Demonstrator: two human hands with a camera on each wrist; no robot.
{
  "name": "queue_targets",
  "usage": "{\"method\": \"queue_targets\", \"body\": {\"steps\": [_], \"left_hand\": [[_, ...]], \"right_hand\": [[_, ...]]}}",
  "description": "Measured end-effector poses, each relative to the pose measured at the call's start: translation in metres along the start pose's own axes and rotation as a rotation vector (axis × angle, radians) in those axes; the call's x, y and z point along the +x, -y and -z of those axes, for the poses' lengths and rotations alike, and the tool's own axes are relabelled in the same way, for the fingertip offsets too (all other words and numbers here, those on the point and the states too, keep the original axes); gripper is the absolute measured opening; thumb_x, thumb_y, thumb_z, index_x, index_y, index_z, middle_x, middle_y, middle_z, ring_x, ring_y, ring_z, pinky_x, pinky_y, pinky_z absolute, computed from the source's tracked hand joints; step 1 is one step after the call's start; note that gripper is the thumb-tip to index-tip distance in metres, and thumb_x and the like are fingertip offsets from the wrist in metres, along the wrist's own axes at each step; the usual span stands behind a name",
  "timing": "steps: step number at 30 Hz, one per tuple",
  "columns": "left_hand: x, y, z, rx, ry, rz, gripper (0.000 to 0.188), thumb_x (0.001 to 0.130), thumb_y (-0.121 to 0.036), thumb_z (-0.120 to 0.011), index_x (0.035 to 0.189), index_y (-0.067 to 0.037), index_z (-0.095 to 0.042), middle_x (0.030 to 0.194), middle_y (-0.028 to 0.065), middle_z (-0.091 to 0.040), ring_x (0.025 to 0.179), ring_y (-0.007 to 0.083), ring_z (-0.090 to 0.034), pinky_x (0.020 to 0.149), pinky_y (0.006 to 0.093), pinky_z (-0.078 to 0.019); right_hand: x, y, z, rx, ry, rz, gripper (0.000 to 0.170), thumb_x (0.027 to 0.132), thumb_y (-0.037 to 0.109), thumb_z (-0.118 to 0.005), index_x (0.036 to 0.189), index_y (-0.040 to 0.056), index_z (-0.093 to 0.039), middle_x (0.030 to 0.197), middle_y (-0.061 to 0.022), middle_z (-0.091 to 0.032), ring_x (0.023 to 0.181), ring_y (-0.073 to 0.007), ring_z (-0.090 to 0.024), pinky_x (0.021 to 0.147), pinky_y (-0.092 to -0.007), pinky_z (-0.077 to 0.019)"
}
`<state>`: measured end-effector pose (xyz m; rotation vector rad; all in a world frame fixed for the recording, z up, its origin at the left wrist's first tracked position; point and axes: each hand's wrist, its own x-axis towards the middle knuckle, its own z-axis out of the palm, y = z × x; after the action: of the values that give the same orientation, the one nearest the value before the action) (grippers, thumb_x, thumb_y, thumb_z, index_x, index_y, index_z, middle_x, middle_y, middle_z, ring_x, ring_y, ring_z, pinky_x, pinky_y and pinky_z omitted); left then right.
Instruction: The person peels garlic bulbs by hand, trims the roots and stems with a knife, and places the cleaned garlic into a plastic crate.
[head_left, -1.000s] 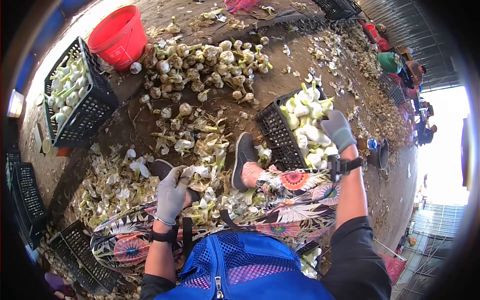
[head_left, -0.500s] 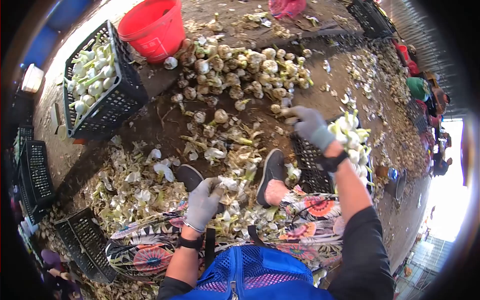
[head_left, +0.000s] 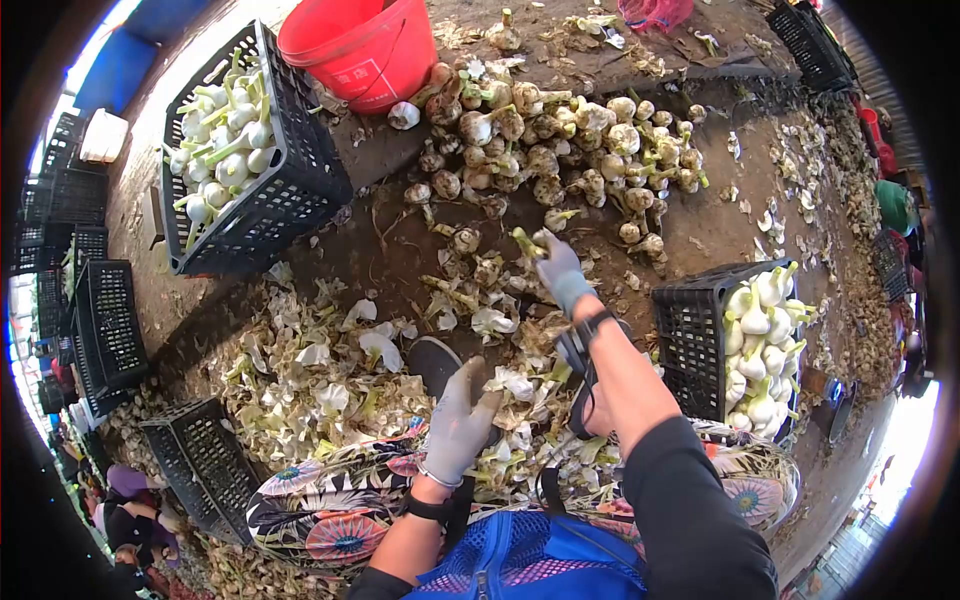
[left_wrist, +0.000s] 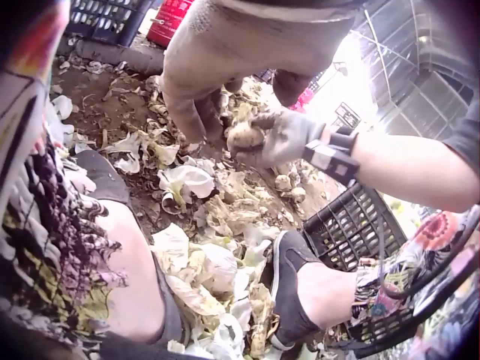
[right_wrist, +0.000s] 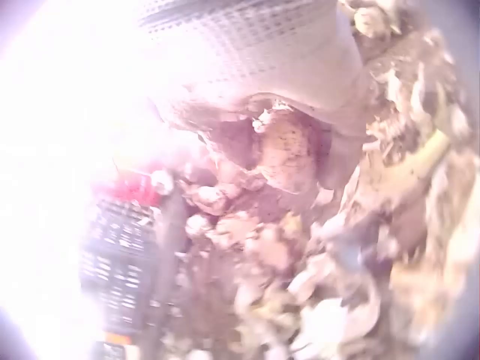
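My gloved right hand is in front of the heap of unpeeled garlic, gripping a dirty garlic bulb. Its stem points up and left in the head view; in the right wrist view the bulb lies between thumb and fingers. The gloved left hand hangs above the loose skins by my shoe, fingers loosely bent, holding nothing. To the right stands a black crate of clean white garlic bulbs.
Another black crate of clean garlic stands at the left beside a red bucket. Peeled skins cover the ground around my feet. A dark crate sits at the lower left. Other people are at the edges.
My right hand has left the crate of clean garlic, moved left to the unpeeled heap and taken a bulb. The left hand stays low over the skins. The head view has shifted.
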<state>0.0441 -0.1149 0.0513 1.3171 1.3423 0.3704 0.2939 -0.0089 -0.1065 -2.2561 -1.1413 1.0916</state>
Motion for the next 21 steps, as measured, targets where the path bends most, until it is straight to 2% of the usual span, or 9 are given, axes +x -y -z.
{"method": "queue_targets", "body": {"steps": [3, 4, 7, 11, 13, 14, 17, 19, 21], "left_hand": [[0.004, -0.005, -0.005, 0.188, -0.093, -0.19, 0.063, 0.084, -0.018, -0.067, 0.138, 0.004, -0.043, 0.131, 0.0268, -0.051, 0.12, 0.0385, -0.053, 0.1, 0.0403, -0.0441], [0.004, -0.006, -0.006, 0.303, -0.14, -0.284, 0.067, 0.083, -0.016, -0.068, 0.14, 0.005, -0.04, 0.134, 0.0288, -0.046, 0.123, 0.0423, -0.049, 0.103, 0.0434, -0.042], [-0.001, -0.008, -0.007, 0.272, -0.189, -0.327, 0.071, 0.082, -0.013, -0.067, 0.142, 0.006, -0.034, 0.138, 0.0324, -0.039, 0.13, 0.045, -0.04, 0.105, 0.0432, -0.0402], [-0.011, 0.001, 0.004, 0.354, -0.22, -0.341, 0.069, 0.078, -0.009, -0.07, 0.138, 0.005, -0.039, 0.132, 0.0279, -0.045, 0.121, 0.0449, -0.047, 0.101, 0.0447, -0.0434], [-0.017, -0.007, 0.007, 0.363, -0.233, -0.358, 0.07, 0.076, -0.009, -0.071, 0.137, 0.004, -0.04, 0.126, 0.0249, -0.051, 0.115, 0.0438, -0.053, 0.097, 0.0445, -0.0465], [-0.021, -0.017, 0.01, 0.342, -0.204, -0.304, 0.071, 0.075, -0.011, -0.073, 0.138, 0.004, -0.041, 0.123, 0.0241, -0.053, 0.113, 0.0428, -0.055, 0.096, 0.0438, -0.0473], [-0.032, -0.021, 0.013, 0.242, -0.218, -0.303, 0.077, 0.076, -0.02, -0.078, 0.139, 0.004, -0.041, 0.12, 0.0201, -0.058, 0.111, 0.0327, -0.06, 0.094, 0.0383, -0.0491], [-0.042, -0.03, 0.019, -0.289, -0.095, -0.217, 0.078, 0.08, -0.028, -0.078, 0.14, 0.005, -0.04, 0.122, 0.0172, -0.058, 0.113, 0.0227, -0.059, 0.094, 0.0338, -0.0486], [-0.045, -0.031, 0.025, -0.321, -0.082, -0.254, 0.079, 0.083, -0.034, -0.076, 0.14, 0.007, -0.04, 0.122, 0.0141, -0.057, 0.113, 0.0178, -0.057, 0.096, 0.0311, -0.0478]], "right_hand": [[-0.086, 0.019, 0.008, 1.198, 0.223, -0.301, 0.038, 0.097, 0.016, -0.059, 0.133, 0.0068, -0.052, 0.117, -0.0102, -0.063, 0.092, -0.0229, -0.069, 0.068, -0.0348, -0.0603], [-0.117, 0.037, 0.016, 1.401, 0.34, -0.336, 0.048, 0.097, 0.022, -0.061, 0.139, 0.0036, -0.046, 0.12, -0.01, -0.062, 0.093, -0.0234, -0.069, 0.072, -0.0351, -0.0605], [-0.193, 0.058, -0.011, 1.026, 0.256, 0.082, 0.048, 0.097, 0.029, -0.06, 0.135, 0.0, -0.051, 0.124, -0.0105, -0.062, 0.102, -0.0267, -0.067, 0.088, -0.04, -0.0547], [-0.216, 0.063, -0.018, 0.776, 0.137, 0.339, 0.035, 0.091, 0.024, -0.064, 0.119, 0.0034, -0.063, 0.114, -0.0125, -0.068, 0.1, -0.0306, -0.067, 0.087, -0.0418, -0.0524], [-0.212, 0.085, 0.015, -0.062, 0.082, 0.351, 0.025, 0.082, 0.016, -0.064, 0.104, 0.0067, -0.069, 0.103, -0.0174, -0.069, 0.096, -0.0352, -0.065, 0.082, -0.0429, -0.0518], [-0.217, 0.088, 0.02, -0.081, -0.011, 0.406, 0.017, 0.078, 0.012, -0.061, 0.092, 0.0073, -0.069, 0.091, -0.0204, -0.067, 0.09, -0.0395, -0.063, 0.078, -0.0448, -0.0507], [-0.232, 0.09, 0.031, 0.083, -0.028, 0.332, 0.023, 0.077, 0.009, -0.058, 0.095, 0.0049, -0.07, 0.09, -0.0214, -0.068, 0.087, -0.0419, -0.064, 0.076, -0.0445, -0.0516], [-0.237, 0.079, 0.03, 0.21, -0.02, 0.337, 0.029, 0.077, 0.006, -0.057, 0.103, 0.0001, -0.069, 0.089, -0.0232, -0.069, 0.081, -0.0386, -0.067, 0.074, -0.04, -0.0522], [-0.246, 0.075, 0.033, 0.304, -0.013, 0.335, 0.026, 0.084, 0.004, -0.057, 0.106, -0.0047, -0.068, 0.08, -0.0211, -0.069, 0.073, -0.019, -0.066, 0.068, -0.0325, -0.05]]}}
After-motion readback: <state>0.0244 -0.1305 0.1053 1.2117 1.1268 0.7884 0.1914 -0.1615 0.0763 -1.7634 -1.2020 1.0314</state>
